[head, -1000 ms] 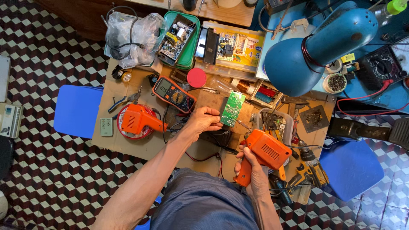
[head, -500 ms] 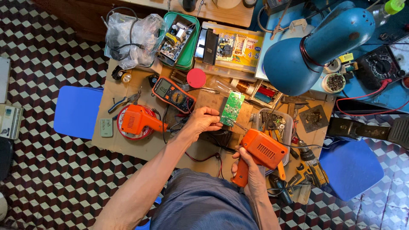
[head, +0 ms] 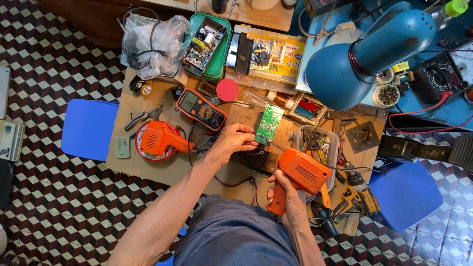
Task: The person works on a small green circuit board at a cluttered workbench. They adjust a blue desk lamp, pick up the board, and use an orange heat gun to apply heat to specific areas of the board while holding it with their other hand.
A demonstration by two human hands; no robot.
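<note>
Green and thin, the circuit board (head: 269,124) lay just right of the orange multimeter (head: 201,108); my left hand (head: 235,140) pinched its lower edge. Stiff, light, fragile, I judged: best held by bare edges. My right hand (head: 289,197) was closed around the orange soldering gun (head: 297,176), heavier, below the board.

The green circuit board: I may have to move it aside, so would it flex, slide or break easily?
The green circuit board looks like a thin, flat, rigid panel, so probably stiff and light. It seems propped at a tilt, steadied by the left hand, so a push could tip it. Its small soldered parts look fragile; edges seem the safer hold.
</note>
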